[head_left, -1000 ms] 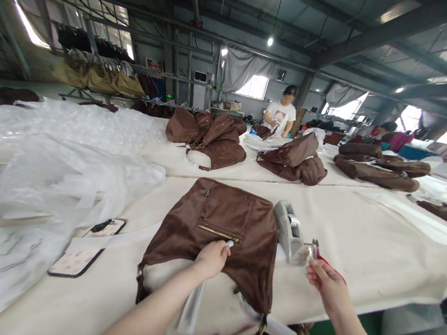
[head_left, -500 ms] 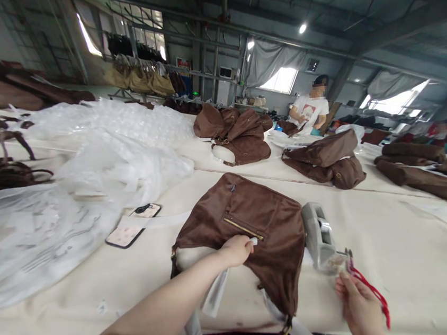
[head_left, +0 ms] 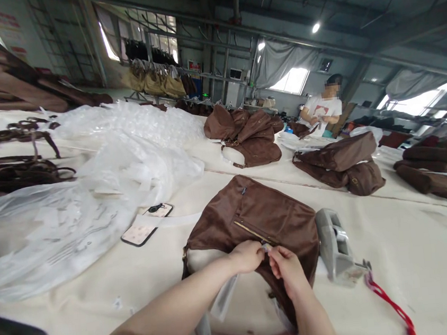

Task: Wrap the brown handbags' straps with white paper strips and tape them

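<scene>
A brown handbag lies flat on the table in front of me, its gold zipper facing up. My left hand pinches the zipper pull, which has a small whitish wrapping round it. Close against it, my right hand is closed at the fingertips on what looks like a small piece of clear tape; the fingers partly hide it. Just right of the bag stands a grey tape dispenser, with a red cord lying by its front end.
To the left lie a phone, clear plastic bags and dark straps. More brown bags rest farther back on the table. A person stands beyond them.
My right hand has moved left from the tape dispenser to the zipper pull and meets my left hand there. The left hand keeps its pinch. The view has shifted slightly.
</scene>
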Demonstrator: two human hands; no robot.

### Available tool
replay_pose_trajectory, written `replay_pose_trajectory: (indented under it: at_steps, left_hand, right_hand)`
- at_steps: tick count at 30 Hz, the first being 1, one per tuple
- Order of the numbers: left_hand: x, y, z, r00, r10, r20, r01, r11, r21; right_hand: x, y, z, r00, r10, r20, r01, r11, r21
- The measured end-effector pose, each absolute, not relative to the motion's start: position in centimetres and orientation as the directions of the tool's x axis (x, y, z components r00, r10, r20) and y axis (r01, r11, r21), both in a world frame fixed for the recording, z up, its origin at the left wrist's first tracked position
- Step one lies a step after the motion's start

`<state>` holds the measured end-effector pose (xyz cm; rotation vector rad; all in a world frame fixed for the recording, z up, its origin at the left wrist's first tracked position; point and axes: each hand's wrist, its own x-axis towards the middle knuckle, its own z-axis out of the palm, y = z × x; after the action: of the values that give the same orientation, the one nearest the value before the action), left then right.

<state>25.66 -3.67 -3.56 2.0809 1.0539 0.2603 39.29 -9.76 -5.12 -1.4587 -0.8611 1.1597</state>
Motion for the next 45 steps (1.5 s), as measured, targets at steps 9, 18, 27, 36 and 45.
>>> replay_pose_trajectory:
  at_steps: [9, 18, 27, 36, 45]
  left_hand:
    - [26.4, -3.2, -4.0, 0.55, 0.806, -0.22, 0.504, -0.11, 0.857]
    - [24.5, -2.2, -4.0, 0.742, 0.431, -0.514, 0.391, 0.344, 0.854]
    - [24.2, -2.5, -3.9, 0.916, -0.058, -0.397, 0.295, 0.768, 0.568]
    - [25.1, -4.5, -3.2, 0.649, 0.686, -0.33, 0.213, 0.253, 0.944]
    - [25.1, -7.2, -2.7, 0.755, 0.642, 0.135, 0.609, -0.762, 0.219]
  right_hand:
    - [39.9, -9.9, -6.5, 0.237, 0.924, -0.3, 0.017, -0.312, -0.95]
    - [39.5, -10.7, -6.3, 0.129, 0.948, -0.29, 0.08, -0.302, -0.95]
    - [39.2, -10.2, -6.6, 0.163, 0.952, -0.259, 0.135, -0.281, -0.95]
    - [39.2, -11.0, -6.4, 0.258, 0.941, -0.218, 0.067, -0.243, -0.968]
    - [39.4, -11.7, -5.9, 0.269, 0.923, -0.276, -0.166, -0.238, -0.957]
